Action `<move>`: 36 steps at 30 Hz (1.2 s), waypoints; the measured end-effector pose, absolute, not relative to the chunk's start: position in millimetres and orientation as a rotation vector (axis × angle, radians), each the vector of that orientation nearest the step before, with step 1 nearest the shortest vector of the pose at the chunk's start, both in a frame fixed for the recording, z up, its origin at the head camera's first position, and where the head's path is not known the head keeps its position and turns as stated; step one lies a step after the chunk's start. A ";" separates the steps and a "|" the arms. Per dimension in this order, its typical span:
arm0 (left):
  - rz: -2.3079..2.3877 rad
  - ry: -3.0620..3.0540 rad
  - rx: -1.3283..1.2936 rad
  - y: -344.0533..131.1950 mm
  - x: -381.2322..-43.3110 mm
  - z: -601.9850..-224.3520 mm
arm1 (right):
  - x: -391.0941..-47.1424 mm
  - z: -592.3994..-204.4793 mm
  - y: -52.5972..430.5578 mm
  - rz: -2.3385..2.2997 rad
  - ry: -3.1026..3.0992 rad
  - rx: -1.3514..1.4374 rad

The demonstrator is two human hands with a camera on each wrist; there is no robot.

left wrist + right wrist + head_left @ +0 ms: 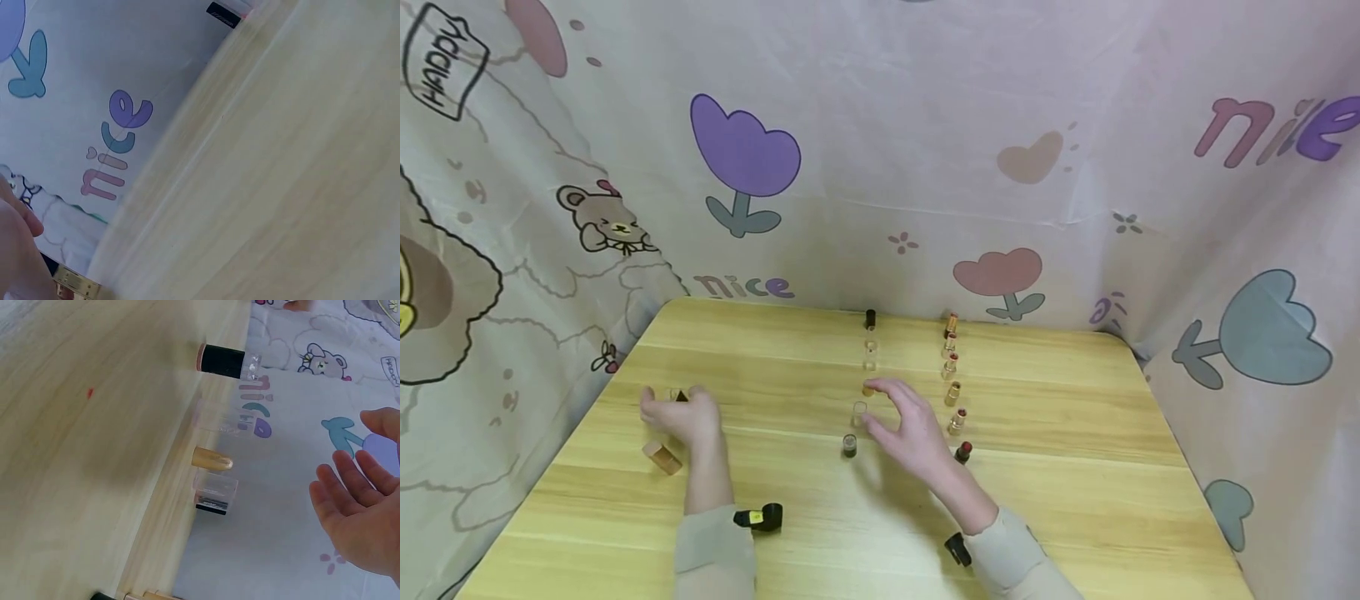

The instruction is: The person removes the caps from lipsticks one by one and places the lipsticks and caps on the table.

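In the head view my right hand (913, 429) hovers with spread, bent fingers beside a row of lipstick caps. Its thumb comes close to a clear cap (860, 412), but the right wrist view shows a gap between the hand (362, 512) and the caps. That row includes a dark cap with a clear end (222, 361) and a gold cap (212, 459). My left hand (692, 417) is at the table's left, thumb and fingers apart around a small clear-and-black item (680, 396). A gold piece (78, 282) shows beside its fingers; contact is unclear.
Several uncapped lipsticks (952, 393) stand in a column right of the caps. A gold block-like item (662, 457), perhaps lipstick tubes, lies by my left wrist. The wooden table (1075, 500) meets patterned curtains (880, 167) at the back and sides.
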State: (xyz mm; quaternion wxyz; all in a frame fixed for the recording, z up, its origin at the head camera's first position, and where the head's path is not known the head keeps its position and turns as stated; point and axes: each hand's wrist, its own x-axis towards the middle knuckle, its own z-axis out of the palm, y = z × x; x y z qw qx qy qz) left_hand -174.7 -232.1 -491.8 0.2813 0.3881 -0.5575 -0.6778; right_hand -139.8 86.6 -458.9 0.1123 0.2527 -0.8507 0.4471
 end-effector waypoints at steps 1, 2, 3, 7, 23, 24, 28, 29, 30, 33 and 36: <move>-1.875 -1.436 1.043 -233.7 -176.2 -492.1 | -140.1 -459.2 86.6 1.306 -2.502 0.738; -1.921 -1.385 1.048 -235.2 -177.5 -492.0 | -140.7 -459.3 86.6 1.302 -2.506 0.736; -1.961 -1.334 1.049 -236.2 -178.6 -492.4 | -141.4 -459.4 86.3 1.300 -2.510 0.731; -2.021 -1.204 1.026 -237.9 -180.8 -493.3 | -146.3 -459.6 84.0 1.308 -2.545 0.710; -2.083 -1.280 0.972 -230.0 -169.3 -494.5 | -181.1 -453.4 52.2 1.320 -2.702 0.725; -2.088 -1.292 0.963 -228.1 -168.6 -494.6 | -182.6 -453.1 49.9 1.319 -2.710 0.727; -2.079 -1.322 0.919 -219.4 -168.4 -494.3 | -186.4 -451.8 42.3 1.302 -2.735 0.742; -2.078 -1.330 0.904 -216.9 -168.9 -494.1 | -187.1 -451.9 40.7 1.296 -2.740 0.747; -2.076 -1.332 0.889 -214.3 -169.5 -493.9 | -187.5 -451.8 39.0 1.292 -2.745 0.750; -2.083 -1.336 0.830 -206.1 -170.9 -492.8 | -189.1 -452.0 34.2 1.266 -2.762 0.762; -2.093 -1.368 0.756 -196.9 -170.3 -489.6 | -190.3 -451.4 29.5 1.240 -2.772 0.774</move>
